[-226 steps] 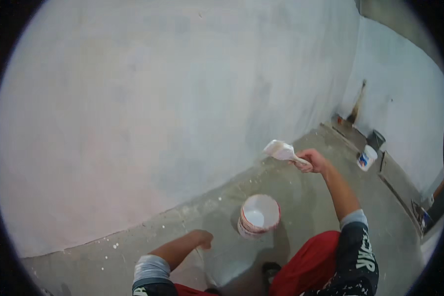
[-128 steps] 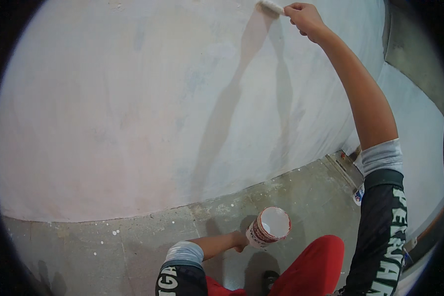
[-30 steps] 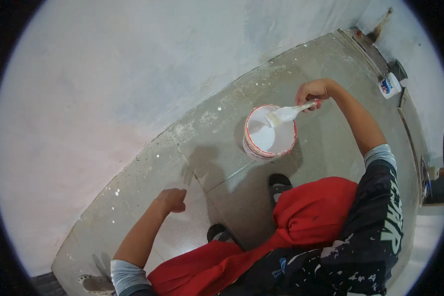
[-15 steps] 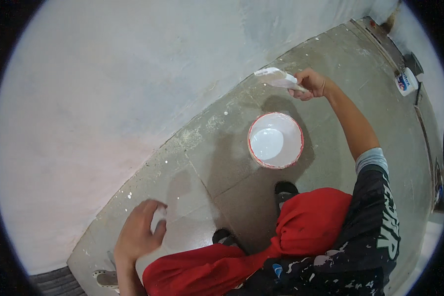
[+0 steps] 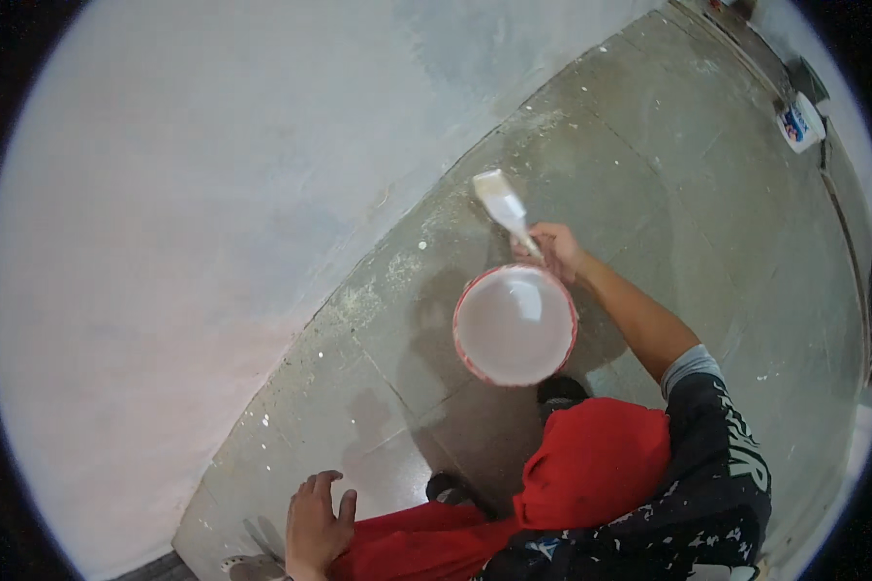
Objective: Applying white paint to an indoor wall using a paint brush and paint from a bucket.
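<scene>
My right hand (image 5: 554, 250) is closed round the handle of a wide paintbrush (image 5: 502, 201), its white-coated bristles pointing away toward the wall. That hand is at the far rim of a white bucket (image 5: 515, 334) with a red-edged rim, and its fingers partly pass behind it. Whether they also grip the bucket is hidden. The bucket looks tilted, with a glossy white inside. Lower left, my left hand (image 5: 320, 523) hangs above my red-trousered leg, fingers loosely spread and holding nothing.
A pale, patchy painted wall (image 5: 194, 242) runs diagonally on the left. White drops spot the grey tiled floor (image 5: 707, 252). A smaller white tub (image 5: 800, 124) lies at the far right edge. A sandal (image 5: 252, 566) sits at lower left. My feet are just behind the bucket.
My right hand has brought the brush nearer and left, down to the bucket's rim. The bucket has shifted toward me and tilted. My left hand has lowered and moved right, its fingers more spread.
</scene>
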Tool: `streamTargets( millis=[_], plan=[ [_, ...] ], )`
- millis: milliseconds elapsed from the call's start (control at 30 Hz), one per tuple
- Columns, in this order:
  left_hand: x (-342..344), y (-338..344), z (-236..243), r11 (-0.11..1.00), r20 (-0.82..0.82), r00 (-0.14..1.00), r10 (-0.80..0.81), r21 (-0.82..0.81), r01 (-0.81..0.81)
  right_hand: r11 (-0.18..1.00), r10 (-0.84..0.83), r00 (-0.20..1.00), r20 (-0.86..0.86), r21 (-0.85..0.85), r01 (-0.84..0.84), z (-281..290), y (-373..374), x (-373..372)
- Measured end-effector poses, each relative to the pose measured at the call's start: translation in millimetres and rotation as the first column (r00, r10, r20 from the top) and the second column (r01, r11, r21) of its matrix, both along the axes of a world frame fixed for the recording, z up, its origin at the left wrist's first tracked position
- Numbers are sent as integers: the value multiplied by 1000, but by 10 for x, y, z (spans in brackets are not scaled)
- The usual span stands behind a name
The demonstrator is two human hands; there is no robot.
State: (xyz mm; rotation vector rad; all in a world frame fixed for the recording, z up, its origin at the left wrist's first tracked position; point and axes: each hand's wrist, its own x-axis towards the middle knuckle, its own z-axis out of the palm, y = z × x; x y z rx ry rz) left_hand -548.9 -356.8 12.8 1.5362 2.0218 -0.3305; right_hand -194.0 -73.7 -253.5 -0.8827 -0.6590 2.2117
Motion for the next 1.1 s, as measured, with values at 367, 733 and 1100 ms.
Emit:
streamTargets(
  millis=[367, 733, 1100],
  plan=[
    [200, 324, -406, 959, 18, 986, 166, -234, -157, 856, -452, 565, 690, 513, 58, -523, 1230, 809],
    [49, 318, -537, 964, 123, 968, 220, -176, -197, 865, -408, 730, 548, 488, 117, -931, 663, -505],
    [-17, -218, -337, 955, 36, 956, 290, -75, -286, 826, -511, 749, 423, 484, 290, -1405, -352, -1905]
  ],
)
